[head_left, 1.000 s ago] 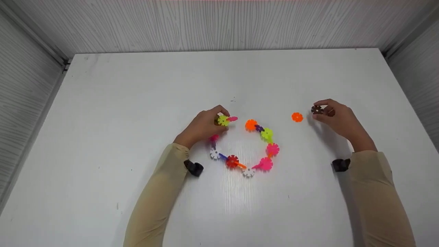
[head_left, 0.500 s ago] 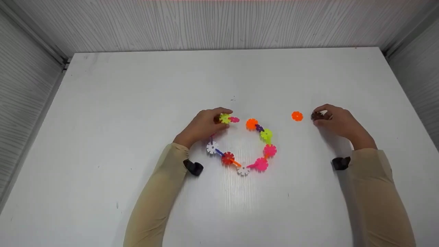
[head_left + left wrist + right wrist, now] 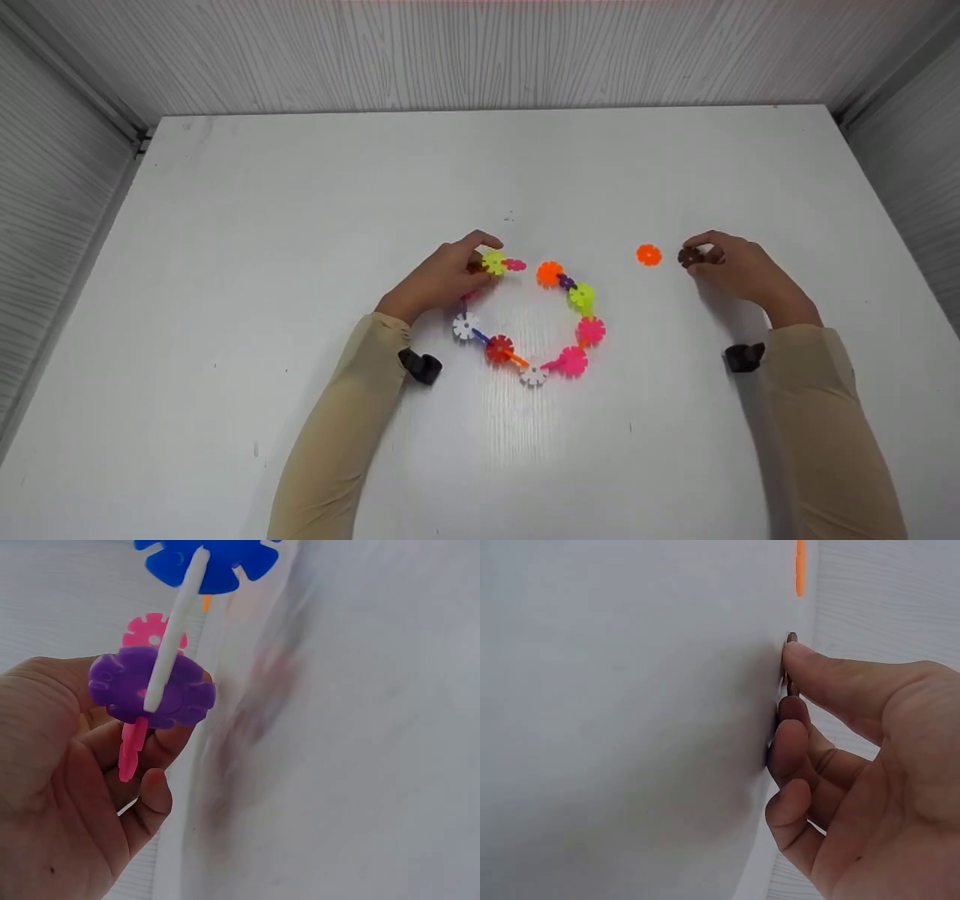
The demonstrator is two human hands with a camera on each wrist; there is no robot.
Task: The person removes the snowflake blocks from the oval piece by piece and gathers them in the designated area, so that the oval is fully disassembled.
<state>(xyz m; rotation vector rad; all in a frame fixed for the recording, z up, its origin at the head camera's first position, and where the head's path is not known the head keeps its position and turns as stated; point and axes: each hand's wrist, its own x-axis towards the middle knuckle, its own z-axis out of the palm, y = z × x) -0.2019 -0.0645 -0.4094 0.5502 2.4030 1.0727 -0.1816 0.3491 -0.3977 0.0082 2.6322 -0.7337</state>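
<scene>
Notched plastic discs are linked in a chain that curves round in an open ring on the table. At its upper left end, my left hand (image 3: 446,276) grips the chain by a yellow-green disc (image 3: 494,262), from which a pink disc (image 3: 514,265) sticks out to the right. An orange disc (image 3: 550,273) forms the other end, a short gap away. In the left wrist view, a purple disc (image 3: 112,682) and a blue disc (image 3: 169,566) are joined by a white one seen edge-on. My right hand (image 3: 739,266) pinches a loose brown disc (image 3: 689,258) right at the tabletop.
A loose orange disc (image 3: 649,255) lies just left of the brown one. The white table (image 3: 300,187) runs back to a wood-grain panel (image 3: 480,52), with similar panels on both sides. Black wrist mounts (image 3: 422,367) sit on both sleeves.
My right hand has come down and slightly nearer with the brown disc, from above the table to its surface. The chain's lower part has shifted a little left, while my left hand keeps its grip.
</scene>
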